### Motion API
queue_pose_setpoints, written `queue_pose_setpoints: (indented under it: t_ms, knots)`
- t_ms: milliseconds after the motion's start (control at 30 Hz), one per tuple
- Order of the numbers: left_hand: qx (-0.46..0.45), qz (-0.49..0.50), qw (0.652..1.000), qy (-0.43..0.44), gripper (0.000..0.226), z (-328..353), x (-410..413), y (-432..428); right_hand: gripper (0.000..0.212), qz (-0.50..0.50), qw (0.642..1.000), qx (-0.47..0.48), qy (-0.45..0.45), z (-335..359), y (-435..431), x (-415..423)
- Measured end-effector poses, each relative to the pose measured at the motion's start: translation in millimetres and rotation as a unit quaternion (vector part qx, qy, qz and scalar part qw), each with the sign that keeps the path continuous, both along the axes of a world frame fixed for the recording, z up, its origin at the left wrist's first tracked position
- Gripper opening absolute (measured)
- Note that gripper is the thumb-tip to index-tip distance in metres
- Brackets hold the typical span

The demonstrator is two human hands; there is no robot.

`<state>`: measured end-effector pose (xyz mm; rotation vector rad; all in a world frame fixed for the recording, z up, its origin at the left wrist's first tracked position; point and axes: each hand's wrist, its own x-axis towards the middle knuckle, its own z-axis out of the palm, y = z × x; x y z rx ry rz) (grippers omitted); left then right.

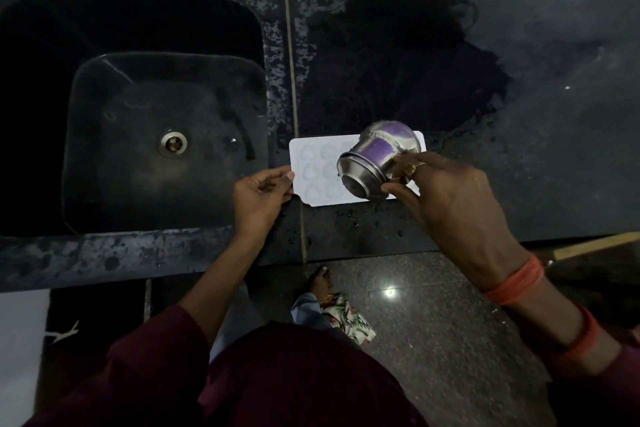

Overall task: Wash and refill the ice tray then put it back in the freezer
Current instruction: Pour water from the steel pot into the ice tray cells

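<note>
While left hand [261,196] pinches ice tray [313,168], right hand [446,198] tilts steel cup [375,158].

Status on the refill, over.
Left hand pinching ice tray edge, tray flat on counter. Right hand gripping steel cup, tipped over tray. Nothing in the way.

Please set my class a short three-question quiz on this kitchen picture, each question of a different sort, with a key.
1. True or false: the ice tray lies inside the sink.
2. Fill the gap: the left hand pinches the tray's edge nearest the ___.
3. The steel cup, tilted over the tray, is held by: A) the left hand B) the right hand C) neither hand.

Key: 1 false, it lies on the counter; 2 sink; 3 B.
</note>
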<state>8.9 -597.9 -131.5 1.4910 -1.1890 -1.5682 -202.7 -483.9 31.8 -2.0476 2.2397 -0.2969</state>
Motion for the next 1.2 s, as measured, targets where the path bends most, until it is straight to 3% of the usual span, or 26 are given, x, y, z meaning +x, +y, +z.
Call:
queue_pose_setpoints:
  t_ms: [700, 1200]
  knots:
    - [0.000, -0.001, 1.000, -0.005, 0.016, 2.4, -0.6, 0.9, 0.026, 0.002, 1.000, -0.008, 0.002, 0.8, 3.1, 2.0]
    - [0.008, -0.002, 1.000, -0.008, 0.011, 4.2, -0.3, -0.1, 0.018, 0.006, 0.997, -0.060, -0.055, 1.7, 0.9, 7.3]
